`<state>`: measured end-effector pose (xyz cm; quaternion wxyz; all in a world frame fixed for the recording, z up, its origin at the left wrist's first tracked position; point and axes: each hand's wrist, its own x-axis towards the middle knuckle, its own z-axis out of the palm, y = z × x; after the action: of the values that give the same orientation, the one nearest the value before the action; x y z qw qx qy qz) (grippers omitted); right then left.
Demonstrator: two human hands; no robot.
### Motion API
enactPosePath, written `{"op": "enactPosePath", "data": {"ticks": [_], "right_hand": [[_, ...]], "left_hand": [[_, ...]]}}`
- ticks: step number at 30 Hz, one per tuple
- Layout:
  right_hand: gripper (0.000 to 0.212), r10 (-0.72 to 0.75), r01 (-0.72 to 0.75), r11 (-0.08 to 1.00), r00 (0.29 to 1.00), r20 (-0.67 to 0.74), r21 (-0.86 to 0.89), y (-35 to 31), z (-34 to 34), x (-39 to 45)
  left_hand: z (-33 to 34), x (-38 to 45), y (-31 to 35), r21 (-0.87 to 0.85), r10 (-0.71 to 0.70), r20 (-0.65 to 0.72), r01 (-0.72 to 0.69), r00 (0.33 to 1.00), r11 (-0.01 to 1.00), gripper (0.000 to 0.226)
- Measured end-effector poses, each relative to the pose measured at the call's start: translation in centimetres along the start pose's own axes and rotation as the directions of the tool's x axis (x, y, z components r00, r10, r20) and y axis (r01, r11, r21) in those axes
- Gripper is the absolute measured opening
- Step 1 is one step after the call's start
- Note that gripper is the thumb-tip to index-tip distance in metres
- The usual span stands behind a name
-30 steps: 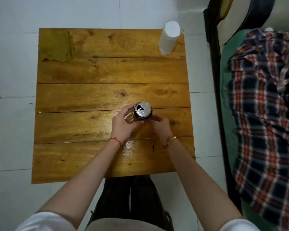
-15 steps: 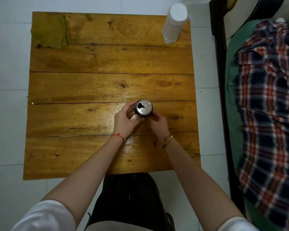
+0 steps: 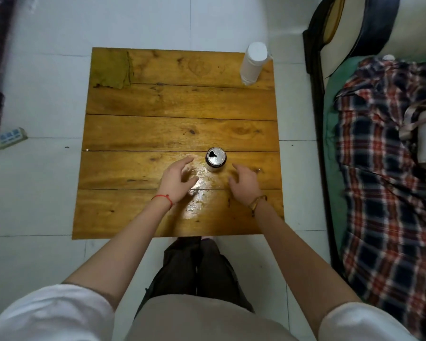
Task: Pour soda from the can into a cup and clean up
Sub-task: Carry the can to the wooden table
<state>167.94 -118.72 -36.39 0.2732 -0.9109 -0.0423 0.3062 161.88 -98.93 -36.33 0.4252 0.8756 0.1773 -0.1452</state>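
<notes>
I see a soda can (image 3: 216, 158) standing up straight on the wooden tabletop (image 3: 158, 134). Its top is open, with a dark hole in the shiny lid. My left hand (image 3: 178, 179) is just to the left of the can and a bit nearer to me, and it does not touch the can. Its fingers are spread and loose, and it holds nothing. My right hand (image 3: 244, 180) is just to the right of the can and a bit nearer to me too. Its fingers are loosely bent, and it holds nothing and does not touch the can. So my two hands are apart, with the can between them and a little past them. There is a red string (image 3: 164, 197) on my left wrist and a gold bracelet (image 3: 256, 202) on my right wrist. The wood looks wet and shiny (image 3: 197, 193) just in front of the can, on my side, between my hands. Far past the can, at the back right corner of the tabletop, stands a white cup (image 3: 253, 62) turned so I see its flat white end. Far past the can and to the left, at the back left corner, lies a green-brown cloth (image 3: 113, 70), flat on the wood. Off to the right of the can, past the edge of the tabletop, there is a bed (image 3: 330, 99) with a checked blanket (image 3: 384, 193) in red, blue and white.
</notes>
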Motion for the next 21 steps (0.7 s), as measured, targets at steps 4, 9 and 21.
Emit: {"op": "enactPosePath", "data": {"ticks": [4, 9, 21], "right_hand": [[0.051, -0.078, 0.077, 0.995, 0.997, -0.013, -0.070, -1.8, -1.8, -3.8], [0.052, -0.177, 0.169, 0.975, 0.983, -0.040, -0.144, -3.8, -3.5, -8.1], [0.049, -0.366, 0.353, 0.901, 0.931, -0.007, -0.253, -8.6, -4.1, -15.3]], "left_hand": [[-3.3, -4.3, 1.5, 0.062, 0.049, -0.020, -0.048, 0.999, 0.997, 0.056], [-6.2, -9.2, 2.9, 0.180, 0.137, -0.068, -0.123, 0.988, 0.976, 0.053], [-10.5, -19.4, 1.4, 0.269, 0.177, -0.209, -0.117, 0.962, 0.956, 0.051]]}}
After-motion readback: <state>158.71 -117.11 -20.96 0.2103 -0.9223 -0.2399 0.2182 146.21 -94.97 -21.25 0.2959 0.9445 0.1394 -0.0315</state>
